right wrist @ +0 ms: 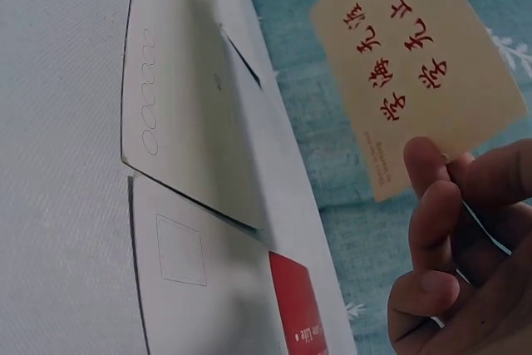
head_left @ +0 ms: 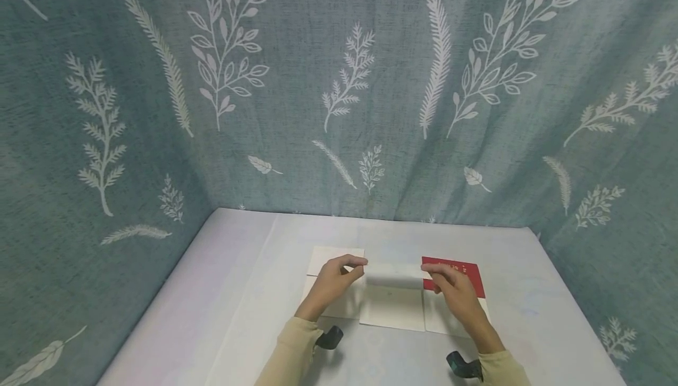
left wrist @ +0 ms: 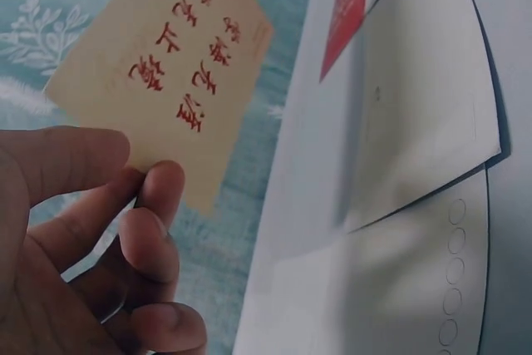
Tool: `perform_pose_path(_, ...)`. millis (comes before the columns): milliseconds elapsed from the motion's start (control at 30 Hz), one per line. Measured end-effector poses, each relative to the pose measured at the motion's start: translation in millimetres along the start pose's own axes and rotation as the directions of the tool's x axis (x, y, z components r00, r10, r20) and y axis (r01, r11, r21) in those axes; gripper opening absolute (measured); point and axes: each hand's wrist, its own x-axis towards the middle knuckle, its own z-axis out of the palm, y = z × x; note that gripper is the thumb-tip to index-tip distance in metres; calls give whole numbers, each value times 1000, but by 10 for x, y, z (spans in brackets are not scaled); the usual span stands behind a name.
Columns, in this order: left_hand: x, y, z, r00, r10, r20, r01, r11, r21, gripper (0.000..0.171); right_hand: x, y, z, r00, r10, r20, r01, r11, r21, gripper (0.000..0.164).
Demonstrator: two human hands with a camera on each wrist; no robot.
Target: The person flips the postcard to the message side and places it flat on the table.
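Observation:
A cream postcard [left wrist: 179, 64] with red handwritten-style characters is raised above the table between both hands. My left hand [head_left: 332, 283] pinches one end of it between thumb and fingertips. At the opposite end, my right hand [head_left: 457, 293] pinches it the same way. In the head view the postcard [head_left: 394, 275] looks pale and strongly foreshortened; its lettered face shows in both wrist views. Beneath it lies a plain cream card [head_left: 392, 312] with a row of printed circles. The right hand hovers over a red card [head_left: 472, 280] with gold lettering.
Cream cards lie in rows: one at back left [head_left: 320, 256], one at front left [head_left: 344, 305], one at front right [head_left: 439, 318]. They rest on a white-covered table [head_left: 254, 292]. A leaf-patterned green curtain [head_left: 296, 139] surrounds it. Dark wrist devices [head_left: 330, 338] sit near both sleeves.

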Motion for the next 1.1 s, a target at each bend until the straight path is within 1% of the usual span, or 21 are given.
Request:
perform_pose_path(167, -17, -4, 2, 1000, -9, 4, 9, 1000, -17, 22, 2, 3, -8, 1000, 5, -4, -5, 1000, -16, 24)
perform_pose_path(300, -22, -11, 18, 1000, -16, -14, 16, 1000, -7, 22, -9, 22, 1, 1000, -12, 3, 12, 999, -30, 25)
perform_pose_path(433, -22, -6, 52, 998, -28, -62, 30, 999, 37, 21, -33, 16, 13, 999, -35, 5, 35, 998, -46, 25)
perform_pose_path(533, -19, 20, 77, 992, 3, -129, 6, 997, 72, 20, -47, -21, 19, 999, -42, -1, 42, 998, -53, 31)
perform_pose_path(600, -14, 42, 92, 983, 37, -182, -21, 996, 92, 19, -53, -54, 23, 999, -36, -7, 35, 997, -63, 40)
perform_pose_path(667, -9, 65, 109, 969, 79, -235, -53, 992, 116, 17, -54, -79, 33, 999, -27, -17, 26, 997, -66, 48)
perform_pose_path(767, 1, 91, 142, 947, 107, -304, -64, 987, 149, 13, -58, -102, 53, 999, -25, -42, 22, 996, -86, 52)
perform_pose_path(867, 12, 111, 181, 926, 110, -362, -44, 981, 188, 14, -66, -96, 82, 997, -40, -63, 34, 995, -96, 48)
perform_pose_path(967, 21, 132, 215, 909, 96, -406, -7, 976, 217, 21, -75, -76, 111, 996, -56, -73, 49, 994, -99, 47)
perform_pose_path(1033, 27, 151, 229, 901, 85, -425, 14, 974, 225, 25, -74, -71, 125, 995, -63, -73, 56, 994, -98, 48)
perform_pose_path(1100, 39, 166, 237, 898, 74, -433, 33, 972, 234, 27, -67, -73, 135, 996, -58, -74, 50, 994, -96, 49)
